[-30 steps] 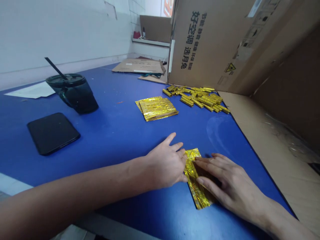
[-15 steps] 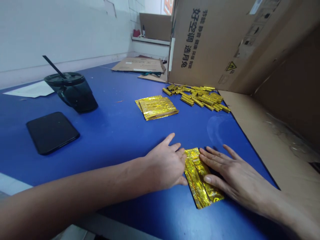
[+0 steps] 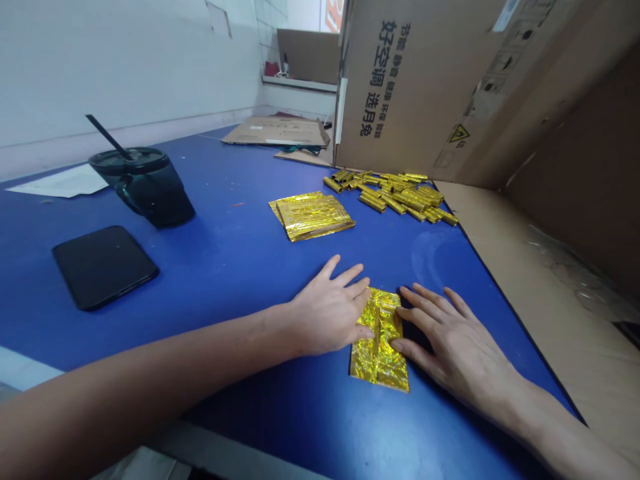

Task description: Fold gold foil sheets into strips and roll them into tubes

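Observation:
A shiny gold foil sheet (image 3: 379,360) with a lengthwise seam lies flat on the blue table between my hands. My left hand (image 3: 333,310) rests at its left edge, fingers spread, the thumb lying on the foil. At the right edge, my right hand (image 3: 447,333) touches the foil with its thumb and a fingertip, the fingers apart. Farther back sits a small stack of flat gold foil pieces (image 3: 315,217). Behind and to the right of that is a pile of narrow rolled gold foil tubes (image 3: 400,192).
On the left are a dark mug (image 3: 155,193) with a straw and a black phone-like slab (image 3: 105,267). A white paper (image 3: 60,181) lies by the wall. A large cardboard box (image 3: 425,87) stands behind the tubes, with flat cardboard (image 3: 275,131) beside it.
The foil sheet has turned and shifted a little left, now lying straighter. My left fingers have spread and moved slightly away from me; my right hand has shifted slightly with the foil.

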Motion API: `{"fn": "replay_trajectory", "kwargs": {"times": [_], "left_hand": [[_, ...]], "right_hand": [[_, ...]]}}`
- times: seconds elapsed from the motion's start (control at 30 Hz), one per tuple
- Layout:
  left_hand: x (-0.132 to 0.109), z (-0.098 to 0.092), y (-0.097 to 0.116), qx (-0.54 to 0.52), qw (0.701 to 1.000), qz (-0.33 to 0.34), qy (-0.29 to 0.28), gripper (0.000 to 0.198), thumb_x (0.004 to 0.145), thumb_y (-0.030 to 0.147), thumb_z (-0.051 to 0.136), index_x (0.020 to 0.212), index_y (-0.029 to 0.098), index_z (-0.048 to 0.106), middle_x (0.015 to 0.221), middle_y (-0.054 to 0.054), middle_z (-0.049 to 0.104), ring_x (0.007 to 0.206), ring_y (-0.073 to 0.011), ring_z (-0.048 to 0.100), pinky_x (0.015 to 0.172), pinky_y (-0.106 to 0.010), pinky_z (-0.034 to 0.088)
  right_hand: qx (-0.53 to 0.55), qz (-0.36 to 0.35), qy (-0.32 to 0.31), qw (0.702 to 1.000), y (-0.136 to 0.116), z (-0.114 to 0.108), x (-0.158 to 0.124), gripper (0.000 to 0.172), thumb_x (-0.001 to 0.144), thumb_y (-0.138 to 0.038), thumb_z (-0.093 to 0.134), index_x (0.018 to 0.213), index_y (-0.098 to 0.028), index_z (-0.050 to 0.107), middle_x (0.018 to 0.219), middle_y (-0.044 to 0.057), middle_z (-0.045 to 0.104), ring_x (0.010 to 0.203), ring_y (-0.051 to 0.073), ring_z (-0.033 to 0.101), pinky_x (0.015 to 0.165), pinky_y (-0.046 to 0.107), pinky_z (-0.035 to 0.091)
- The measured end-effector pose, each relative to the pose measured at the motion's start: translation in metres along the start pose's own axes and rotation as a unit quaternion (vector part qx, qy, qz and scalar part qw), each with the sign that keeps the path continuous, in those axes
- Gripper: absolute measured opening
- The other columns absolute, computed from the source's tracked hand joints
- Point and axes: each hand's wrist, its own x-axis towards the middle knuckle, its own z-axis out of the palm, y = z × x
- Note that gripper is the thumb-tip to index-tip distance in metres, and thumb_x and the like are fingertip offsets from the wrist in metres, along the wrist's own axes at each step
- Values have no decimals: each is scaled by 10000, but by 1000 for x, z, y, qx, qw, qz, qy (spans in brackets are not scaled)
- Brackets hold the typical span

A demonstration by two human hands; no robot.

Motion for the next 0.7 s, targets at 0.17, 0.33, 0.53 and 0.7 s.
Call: {"fn": "replay_trajectory", "kwargs": {"times": [0.17,0.33,0.53,0.7], "left_hand": [[-1,5,5,-15,999,32,0,492,836,437,356,1174,88,440,1267,-105,412,1215,-233,271,993,-401,161],[-1,2,8,-49,994,96,-9,350,868,244,321,1171,105,428,1194,-95,484,1135,-184,393,951,-300,267],[-4,-6,8,-64,991,117,-4,318,842,215,360,1134,133,459,1138,-116,506,1094,-224,430,891,-327,334],[-5,-6,8,-68,992,106,-19,411,794,376,472,1138,151,460,1182,-129,465,1117,-248,402,893,-345,328]], "right_hand": [[-6,11,-30,999,-3,-3,0,495,744,-553,433,1060,-191,551,1211,125,493,1150,294,385,910,553,277],[-2,10,-51,999,-5,-6,-1,682,668,-667,413,1114,-162,520,1239,151,456,1156,322,365,906,572,269],[-3,12,-72,997,-7,-7,-1,804,623,-733,365,1144,-135,502,1263,171,419,1168,335,342,912,580,251],[19,1,-91,996,-4,-7,-4,913,564,-759,395,1194,-101,456,1284,195,378,1183,351,308,917,578,247]]}}
